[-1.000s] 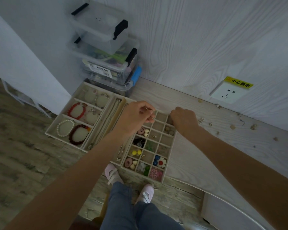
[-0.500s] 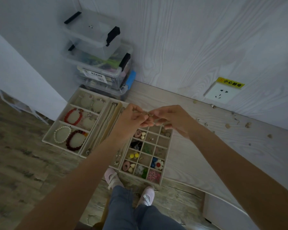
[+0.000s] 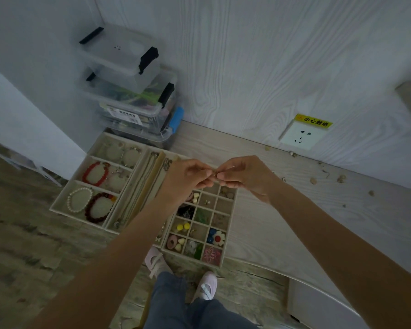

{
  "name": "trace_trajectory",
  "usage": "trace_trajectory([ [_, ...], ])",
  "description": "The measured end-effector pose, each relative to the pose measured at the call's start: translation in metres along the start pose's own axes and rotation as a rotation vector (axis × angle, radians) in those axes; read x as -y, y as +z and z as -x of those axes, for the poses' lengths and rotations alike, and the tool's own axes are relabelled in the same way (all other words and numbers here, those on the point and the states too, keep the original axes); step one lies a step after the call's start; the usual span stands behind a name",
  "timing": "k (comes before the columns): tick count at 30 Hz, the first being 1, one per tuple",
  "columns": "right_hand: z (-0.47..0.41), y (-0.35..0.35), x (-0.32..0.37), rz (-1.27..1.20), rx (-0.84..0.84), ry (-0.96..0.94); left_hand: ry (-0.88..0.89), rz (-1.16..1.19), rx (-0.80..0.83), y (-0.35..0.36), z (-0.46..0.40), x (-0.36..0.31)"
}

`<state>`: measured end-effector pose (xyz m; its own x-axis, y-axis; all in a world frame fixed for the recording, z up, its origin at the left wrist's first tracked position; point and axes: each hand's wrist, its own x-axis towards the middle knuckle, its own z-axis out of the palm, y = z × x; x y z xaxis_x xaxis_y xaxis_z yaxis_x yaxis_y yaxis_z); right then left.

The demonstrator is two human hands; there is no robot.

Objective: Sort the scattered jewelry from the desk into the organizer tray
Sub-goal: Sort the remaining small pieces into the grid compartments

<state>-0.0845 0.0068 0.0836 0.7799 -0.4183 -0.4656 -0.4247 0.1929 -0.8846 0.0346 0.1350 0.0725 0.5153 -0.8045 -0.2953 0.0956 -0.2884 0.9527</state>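
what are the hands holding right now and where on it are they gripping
Both the left hand and the right hand pinch one tiny metal piece of jewelry between their fingertips, one from each side, above the organizer tray. It is too small to identify.

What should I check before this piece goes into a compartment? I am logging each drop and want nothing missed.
1. Piece held: ok. The left hand and right hand both pinch a small metal jewelry piece at the fingertips.
2. Kind of piece: cannot tell, too small.
3. Hands over the beige grid organizer tray: ok, above its far rows.
4. Free compartment: ok, several cells in the right-hand column look bare.
5. Tray support: not ok. Its near end sits past the edge of the pale wood-grain desk.
6. Work left: not ok. Small scattered jewelry pieces lie along the wall.
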Motion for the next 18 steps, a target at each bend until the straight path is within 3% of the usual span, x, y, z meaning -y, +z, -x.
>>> trace_trajectory([
  [6,-0.003,-0.004,-0.002,0.024,-0.05,-0.03,-0.017,0.01,0.048,0.0,-0.007,0.003],
  [10,-0.013,-0.006,-0.007,0.216,-0.096,-0.068,-0.033,0.016,0.124,-0.003,-0.013,0.013],
  [14,-0.035,-0.007,-0.023,0.491,-0.196,-0.11,0.146,-0.494,0.171,-0.002,-0.034,0.026],
  [18,-0.052,-0.001,-0.039,0.624,-0.27,-0.099,0.287,-0.855,0.129,0.004,-0.052,0.032],
])
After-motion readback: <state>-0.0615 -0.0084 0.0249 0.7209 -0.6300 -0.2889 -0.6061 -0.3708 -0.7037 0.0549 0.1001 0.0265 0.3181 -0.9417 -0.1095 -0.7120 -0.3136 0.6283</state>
